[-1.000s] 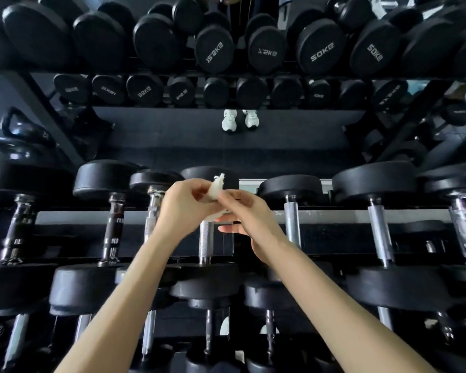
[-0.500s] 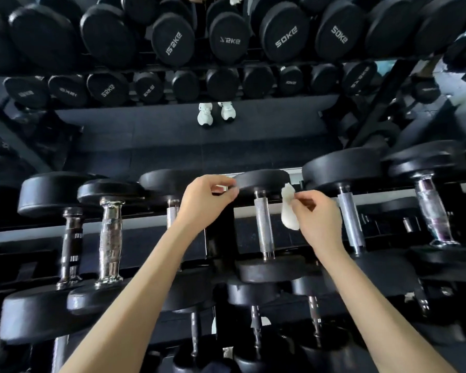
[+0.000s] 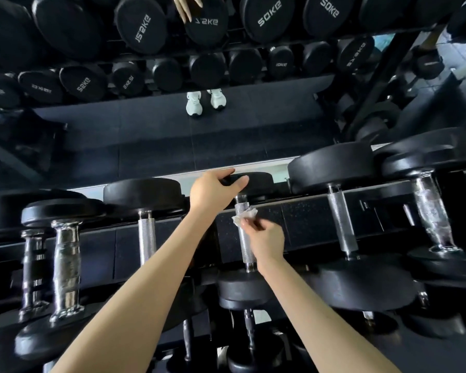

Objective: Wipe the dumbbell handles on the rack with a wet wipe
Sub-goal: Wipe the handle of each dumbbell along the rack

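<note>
A row of black dumbbells with chrome handles lies across the rack (image 3: pixel 301 227) in front of me. My left hand (image 3: pixel 213 192) grips the far head (image 3: pixel 256 181) of the middle dumbbell. My right hand (image 3: pixel 267 240) pinches a crumpled white wet wipe (image 3: pixel 244 215) and presses it against the upper part of that dumbbell's knurled handle (image 3: pixel 245 246). The near head (image 3: pixel 242 290) sits just below my right wrist. The part of the handle under the wipe and fingers is hidden.
Neighbouring dumbbells flank the middle one, with handles at left (image 3: pixel 147 238) and right (image 3: pixel 342 222). A mirror behind the rack reflects more dumbbells (image 3: pixel 267 17), dark floor and a pair of white shoes (image 3: pixel 205 102). A lower tier of dumbbells (image 3: pixel 249 332) sits beneath.
My left hand moved up from mid-air onto the far head of the middle dumbbell. My right hand carried the wipe left and down onto that dumbbell's handle. The view shifted closer.
</note>
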`<state>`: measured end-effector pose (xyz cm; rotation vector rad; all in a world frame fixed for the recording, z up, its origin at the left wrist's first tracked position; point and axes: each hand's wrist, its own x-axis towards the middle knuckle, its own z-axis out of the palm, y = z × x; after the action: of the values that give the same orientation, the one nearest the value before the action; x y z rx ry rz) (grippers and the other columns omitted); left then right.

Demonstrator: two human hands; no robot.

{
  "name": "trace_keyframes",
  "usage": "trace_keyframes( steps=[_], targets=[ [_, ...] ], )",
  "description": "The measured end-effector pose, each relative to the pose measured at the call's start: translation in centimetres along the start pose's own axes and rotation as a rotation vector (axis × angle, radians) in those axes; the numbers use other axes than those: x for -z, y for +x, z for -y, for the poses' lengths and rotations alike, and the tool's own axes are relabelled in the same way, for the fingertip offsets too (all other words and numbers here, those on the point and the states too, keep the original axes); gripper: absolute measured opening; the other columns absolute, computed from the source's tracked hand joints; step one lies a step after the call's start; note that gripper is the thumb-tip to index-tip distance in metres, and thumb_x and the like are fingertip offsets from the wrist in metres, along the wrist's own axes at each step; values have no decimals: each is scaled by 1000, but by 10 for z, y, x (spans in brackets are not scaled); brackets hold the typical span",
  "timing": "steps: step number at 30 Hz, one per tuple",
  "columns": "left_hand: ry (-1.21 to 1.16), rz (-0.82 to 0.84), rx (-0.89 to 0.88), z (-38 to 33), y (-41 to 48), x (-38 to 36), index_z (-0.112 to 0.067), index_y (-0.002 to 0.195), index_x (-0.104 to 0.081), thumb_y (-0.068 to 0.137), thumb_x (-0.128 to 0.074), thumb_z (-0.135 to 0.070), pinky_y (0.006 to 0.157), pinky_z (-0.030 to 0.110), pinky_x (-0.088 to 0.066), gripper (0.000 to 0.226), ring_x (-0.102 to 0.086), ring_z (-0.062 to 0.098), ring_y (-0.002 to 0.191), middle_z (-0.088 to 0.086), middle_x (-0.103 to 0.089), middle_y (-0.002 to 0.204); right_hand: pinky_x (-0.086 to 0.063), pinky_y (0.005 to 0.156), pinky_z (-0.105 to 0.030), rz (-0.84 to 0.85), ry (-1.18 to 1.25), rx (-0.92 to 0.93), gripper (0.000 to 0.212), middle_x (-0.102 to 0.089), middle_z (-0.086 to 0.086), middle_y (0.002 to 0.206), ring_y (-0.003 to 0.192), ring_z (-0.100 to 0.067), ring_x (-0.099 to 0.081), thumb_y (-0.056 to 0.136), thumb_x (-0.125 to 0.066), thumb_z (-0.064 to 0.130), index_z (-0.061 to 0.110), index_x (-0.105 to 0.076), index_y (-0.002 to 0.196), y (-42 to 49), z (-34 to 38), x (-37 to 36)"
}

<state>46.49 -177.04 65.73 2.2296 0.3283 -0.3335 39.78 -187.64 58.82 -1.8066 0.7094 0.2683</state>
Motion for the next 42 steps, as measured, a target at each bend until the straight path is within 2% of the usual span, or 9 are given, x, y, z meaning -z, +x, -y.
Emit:
trace_keyframes(
  steps=[4, 8, 11, 18, 26, 30, 33, 37, 42],
  targets=[
    [-48, -44, 8, 2, 3, -3, -27, 118, -65, 82, -67, -45, 62, 11, -40, 40, -56, 4, 82, -13, -66, 95, -29, 51, -17, -69, -169, 164, 24, -50, 8, 56, 53, -4, -43, 90, -62, 25, 13, -59, 69, 5, 12, -12],
    [-68, -50, 15, 3, 5, -6, -26, 107, -71, 81, -68, -44, 61, 12, -40, 32, -61, 7, 83, -11, -70, 92, -46, 78, -34, -98, -215, 134, 27, -69, -12, 91, 87, -25, -62, 90, -60, 28, 2, -65, 91, 23, 25, -22],
    [-81, -66, 25, 4, 6, -6, -25, 101, -73, 80, -70, -44, 62, 17, -44, 29, -62, 9, 79, -10, -70, 82, -50, 89, -38, -17, -97, 99, 32, -68, -9, 101, 96, -23, -63, 85, -67, 26, 2, -65, 106, 19, 11, -17],
    [-85, -65, 11, 4, 5, -6, -24, 96, -73, 80, -70, -43, 61, 20, -43, 25, -56, 5, 68, -14, -61, 69, -48, 78, -23, 67, 53, 133, 49, -68, -4, 92, 85, -15, -65, 79, -70, 6, 17, -44, 120, 13, 5, 6],
    [-84, -47, 15, 4, 5, -7, -26, 98, -73, 81, -68, -44, 65, 20, -45, 25, -56, 3, 68, -17, -61, 69, -43, 76, -26, 6, -720, 485, 31, -64, 0, 103, 92, -19, -62, 97, -38, 11, 19, -52, 124, 3, 6, -8],
    [-81, -54, 4, 5, 5, -8, -26, 99, -73, 82, -68, -45, 67, 24, -48, 26, -60, 8, 72, -12, -66, 75, -39, 69, -21, -126, -423, 558, 17, -69, 4, 91, 79, -15, -63, 97, -47, 21, 19, -62, 105, -10, 7, -15],
    [-93, -59, 14, 4, 5, -8, -26, 100, -73, 81, -68, -45, 64, 22, -47, 28, -60, 7, 72, -13, -66, 74, -35, 71, -13, -199, -205, 352, 13, -70, 4, 89, 76, -8, -59, 92, -56, 13, 12, -60, 104, -8, 14, -26],
    [-98, -59, 22, 3, 5, -8, -26, 101, -73, 82, -68, -43, 62, 20, -44, 26, -57, 6, 70, -14, -62, 70, -51, 78, -30, -269, 34, 154, 11, -69, -3, 87, 80, -20, -65, 89, -52, 6, 7, -57, 99, 4, 20, -43],
    [-115, -64, 34, 3, 5, -8, -25, 99, -73, 81, -69, -43, 70, 27, -50, 26, -62, 10, 76, -11, -65, 74, -43, 73, -18, -282, 79, 106, 12, -62, 5, 80, 75, -7, -58, 91, -56, 13, 3, -63, 94, 17, 28, -38]
  ],
)
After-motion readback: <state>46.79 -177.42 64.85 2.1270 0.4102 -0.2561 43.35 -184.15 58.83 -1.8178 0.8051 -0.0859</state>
